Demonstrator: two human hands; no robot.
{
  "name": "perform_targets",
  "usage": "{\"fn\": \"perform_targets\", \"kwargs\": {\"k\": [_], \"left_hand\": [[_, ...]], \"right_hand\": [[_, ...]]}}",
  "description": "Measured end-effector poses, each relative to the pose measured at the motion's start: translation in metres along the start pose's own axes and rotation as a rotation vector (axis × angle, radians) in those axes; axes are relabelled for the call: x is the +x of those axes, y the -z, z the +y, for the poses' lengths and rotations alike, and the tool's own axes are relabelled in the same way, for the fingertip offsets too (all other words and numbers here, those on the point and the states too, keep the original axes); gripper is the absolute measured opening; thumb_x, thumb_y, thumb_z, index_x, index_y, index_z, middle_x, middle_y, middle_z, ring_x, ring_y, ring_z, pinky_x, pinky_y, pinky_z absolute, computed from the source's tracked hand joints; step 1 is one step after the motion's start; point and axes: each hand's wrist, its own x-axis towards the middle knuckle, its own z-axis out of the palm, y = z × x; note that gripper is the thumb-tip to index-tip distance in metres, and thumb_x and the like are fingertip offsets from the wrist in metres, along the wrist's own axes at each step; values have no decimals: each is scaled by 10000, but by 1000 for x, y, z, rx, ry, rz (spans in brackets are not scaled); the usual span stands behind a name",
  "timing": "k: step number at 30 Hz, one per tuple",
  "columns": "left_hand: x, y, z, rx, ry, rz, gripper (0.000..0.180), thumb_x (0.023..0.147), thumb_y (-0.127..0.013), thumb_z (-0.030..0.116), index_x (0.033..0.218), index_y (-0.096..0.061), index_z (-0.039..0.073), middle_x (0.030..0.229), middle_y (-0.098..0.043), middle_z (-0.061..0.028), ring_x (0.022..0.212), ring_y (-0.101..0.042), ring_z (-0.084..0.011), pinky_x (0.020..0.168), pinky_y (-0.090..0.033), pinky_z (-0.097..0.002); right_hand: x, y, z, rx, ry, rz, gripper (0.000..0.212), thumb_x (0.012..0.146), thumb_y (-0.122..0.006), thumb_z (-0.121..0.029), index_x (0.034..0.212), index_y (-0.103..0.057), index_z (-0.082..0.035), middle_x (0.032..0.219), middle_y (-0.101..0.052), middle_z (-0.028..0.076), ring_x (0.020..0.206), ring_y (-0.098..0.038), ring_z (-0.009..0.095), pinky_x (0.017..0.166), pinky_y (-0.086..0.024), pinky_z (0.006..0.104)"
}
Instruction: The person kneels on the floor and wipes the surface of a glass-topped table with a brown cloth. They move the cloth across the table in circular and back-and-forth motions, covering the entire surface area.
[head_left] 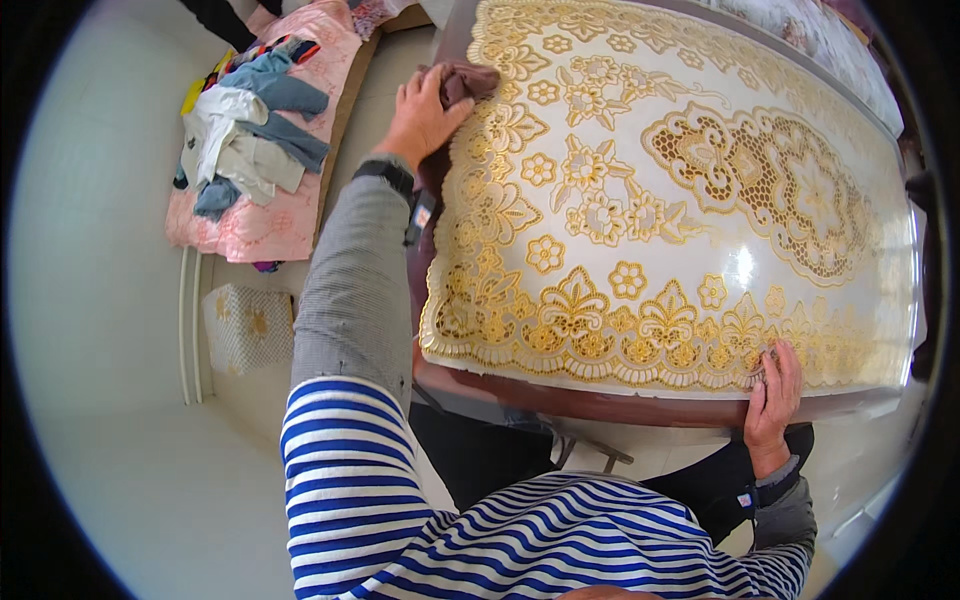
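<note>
Brown rag (470,80) bunched up on the left edge of a gold-patterned tablecloth (640,262).
Left hand (425,118) has it between thumb and fingers, can't tell how tight. Right hand (775,395) just rests on the near edge, fingers pretty much together, holding nothing.

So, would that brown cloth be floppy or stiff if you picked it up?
The brown cloth would probably droop, because it's bunched into folds at the left hand. It's likely light, being small. The shiny tablecloth might let it slide easily.
</note>
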Motion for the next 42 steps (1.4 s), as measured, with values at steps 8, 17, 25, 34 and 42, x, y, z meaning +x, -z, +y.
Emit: {"fn": "perform_targets", "kwargs": {"k": [8, 17, 25, 34, 42], "left_hand": [[49, -9, -21, -112, 104, -102, 905, 873, -710, 605, 1588, -363, 174, 1492, -470, -319, 1361, -501, -504, 1131, -448, -509], [-88, 34, -9, -207, 66, -116, 872, 887, -737, 515, 1582, -357, 150, 1459, -470, -342, 1318, -513, -528, 1109, -457, -516], [-263, 74, 24, -110, -86, -1, 789, 926, -731, 407, 1552, -403, 56, 1519, -416, -334, 1428, -381, -517, 1195, -344, -534], [-367, 88, 102, 61, -109, -15, 723, 921, -729, 429, 1526, -479, 122, 1578, -409, -253, 1464, -328, -525, 1193, -286, -620], [-256, 55, 118, 121, 39, -57, 750, 926, -698, 509, 1567, -439, 219, 1623, -387, -198, 1495, -316, -501, 1179, -309, -658]], "right_hand": [[-5, -5, 1, -50, 10, 22, 408, 982, -468, -108, 1337, -606, 39, 1438, -577, 243, 1354, -531, 457, 1148, -394, 548], [-6, -12, 2, -39, 56, 124, 377, 990, -473, -68, 1318, -625, 42, 1408, -612, 227, 1330, -565, 426, 1148, -415, 500], [-12, -23, 4, -25, 33, 233, 313, 972, -529, -47, 1241, -675, 12, 1352, -659, 174, 1274, -609, 368, 1116, -453, 447], [-9, -32, 8, -5, 72, 302, 284, 955, -583, -69, 1214, -686, -10, 1318, -671, 162, 1240, -618, 369, 1087, -471, 455], [-9, -31, 6, 15, 83, 325, 283, 905, -627, -86, 1174, -688, -23, 1291, -675, 150, 1225, -620, 365, 1074, -474, 468]]}}
